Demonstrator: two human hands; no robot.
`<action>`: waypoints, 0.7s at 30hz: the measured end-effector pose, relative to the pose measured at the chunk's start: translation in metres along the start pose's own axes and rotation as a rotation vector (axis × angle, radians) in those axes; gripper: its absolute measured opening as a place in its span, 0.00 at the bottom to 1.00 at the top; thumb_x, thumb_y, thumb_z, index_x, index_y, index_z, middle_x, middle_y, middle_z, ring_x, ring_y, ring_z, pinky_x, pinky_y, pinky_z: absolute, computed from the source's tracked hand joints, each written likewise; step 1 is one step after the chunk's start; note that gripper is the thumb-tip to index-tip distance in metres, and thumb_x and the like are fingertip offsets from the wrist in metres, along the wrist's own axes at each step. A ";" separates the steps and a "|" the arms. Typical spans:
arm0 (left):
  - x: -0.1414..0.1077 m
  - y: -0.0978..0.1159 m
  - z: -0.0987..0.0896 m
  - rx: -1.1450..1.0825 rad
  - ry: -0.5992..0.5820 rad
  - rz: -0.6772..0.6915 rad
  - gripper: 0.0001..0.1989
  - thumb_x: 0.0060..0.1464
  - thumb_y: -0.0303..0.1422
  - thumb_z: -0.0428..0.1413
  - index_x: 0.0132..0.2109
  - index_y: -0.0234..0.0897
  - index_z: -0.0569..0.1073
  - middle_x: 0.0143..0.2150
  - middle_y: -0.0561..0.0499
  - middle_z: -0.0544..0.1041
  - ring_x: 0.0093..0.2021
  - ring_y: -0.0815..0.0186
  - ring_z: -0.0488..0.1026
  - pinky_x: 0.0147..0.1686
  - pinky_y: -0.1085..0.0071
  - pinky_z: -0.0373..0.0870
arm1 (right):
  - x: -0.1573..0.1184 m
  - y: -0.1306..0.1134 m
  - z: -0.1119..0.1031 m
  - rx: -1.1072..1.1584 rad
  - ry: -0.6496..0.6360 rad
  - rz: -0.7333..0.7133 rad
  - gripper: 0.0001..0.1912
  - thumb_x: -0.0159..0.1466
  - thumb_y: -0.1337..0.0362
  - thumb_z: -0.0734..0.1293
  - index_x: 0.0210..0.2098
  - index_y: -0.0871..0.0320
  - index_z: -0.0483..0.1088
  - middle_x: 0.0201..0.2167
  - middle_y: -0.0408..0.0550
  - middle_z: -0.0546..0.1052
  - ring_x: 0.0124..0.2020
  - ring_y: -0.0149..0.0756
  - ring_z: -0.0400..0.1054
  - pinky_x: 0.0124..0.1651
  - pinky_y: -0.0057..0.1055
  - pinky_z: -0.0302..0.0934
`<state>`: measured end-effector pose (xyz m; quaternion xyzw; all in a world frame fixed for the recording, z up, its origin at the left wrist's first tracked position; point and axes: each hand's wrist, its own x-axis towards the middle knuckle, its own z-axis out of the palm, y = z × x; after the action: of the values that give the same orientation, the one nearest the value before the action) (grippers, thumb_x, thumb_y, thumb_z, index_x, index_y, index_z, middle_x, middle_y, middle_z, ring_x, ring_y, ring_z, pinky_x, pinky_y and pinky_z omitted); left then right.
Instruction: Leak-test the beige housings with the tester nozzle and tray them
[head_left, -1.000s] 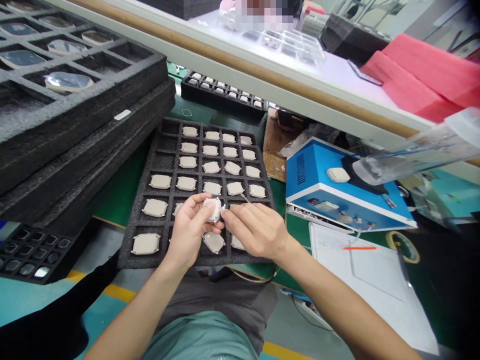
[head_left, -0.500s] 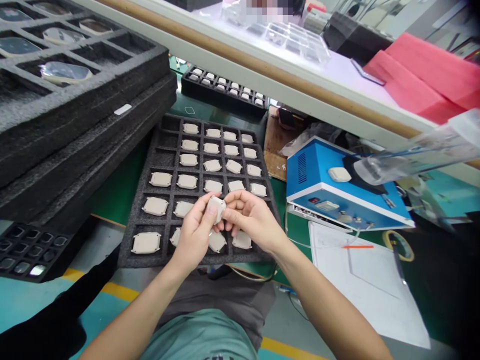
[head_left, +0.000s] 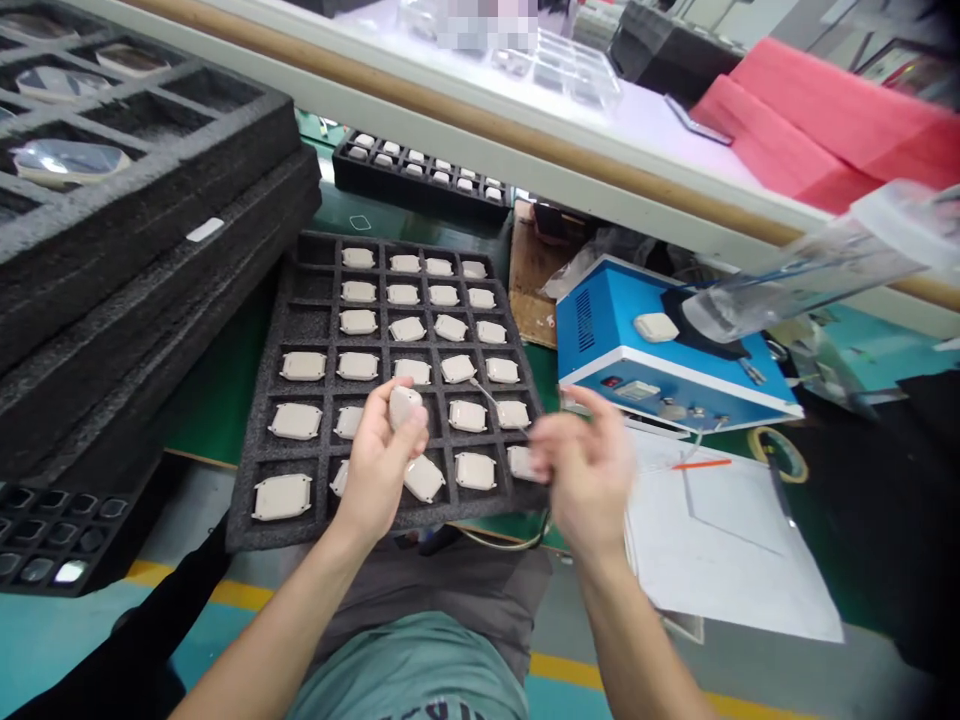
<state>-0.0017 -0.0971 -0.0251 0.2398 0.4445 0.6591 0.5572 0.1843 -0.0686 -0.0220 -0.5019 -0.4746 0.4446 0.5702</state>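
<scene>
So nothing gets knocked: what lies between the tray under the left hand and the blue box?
In the head view: a brown board and a strip of green table.

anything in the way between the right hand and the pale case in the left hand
Only a thin rod shows by the right hand; nothing else visible lies between, though the left hand partly covers the pale case.

No readable text, cut-off dark lettering [head_left: 431, 712] on green shirt [head_left: 405, 660]
</scene>
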 end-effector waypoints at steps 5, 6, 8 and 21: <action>-0.001 -0.001 0.000 0.042 -0.049 0.038 0.19 0.57 0.41 0.66 0.51 0.38 0.72 0.29 0.58 0.62 0.26 0.73 0.58 0.26 0.76 0.57 | -0.025 0.014 -0.079 0.307 0.561 0.176 0.20 0.56 0.60 0.78 0.39 0.54 0.65 0.22 0.30 0.65 0.16 0.19 0.55 0.15 0.13 0.51; -0.001 -0.001 0.000 0.041 -0.061 0.049 0.19 0.58 0.41 0.66 0.51 0.38 0.72 0.29 0.58 0.62 0.26 0.74 0.58 0.26 0.76 0.57 | -0.025 0.015 -0.084 0.385 0.494 0.314 0.20 0.55 0.59 0.79 0.37 0.56 0.66 0.23 0.30 0.64 0.16 0.18 0.54 0.14 0.13 0.50; -0.001 -0.002 0.000 0.078 -0.051 0.081 0.18 0.59 0.40 0.65 0.50 0.39 0.72 0.29 0.59 0.62 0.26 0.74 0.58 0.27 0.77 0.58 | -0.019 0.014 -0.083 0.535 0.326 0.516 0.19 0.54 0.59 0.79 0.37 0.58 0.69 0.22 0.31 0.62 0.16 0.17 0.53 0.14 0.13 0.50; 0.006 -0.009 0.015 0.128 0.046 0.089 0.27 0.55 0.36 0.66 0.60 0.37 0.72 0.52 0.44 0.80 0.46 0.60 0.82 0.48 0.64 0.80 | 0.003 0.013 0.027 0.382 -0.146 -0.001 0.07 0.64 0.59 0.75 0.40 0.53 0.79 0.25 0.39 0.74 0.24 0.26 0.68 0.25 0.23 0.65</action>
<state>0.0135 -0.0865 -0.0268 0.2793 0.4872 0.6588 0.5007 0.1578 -0.0604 -0.0332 -0.3507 -0.4221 0.5614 0.6194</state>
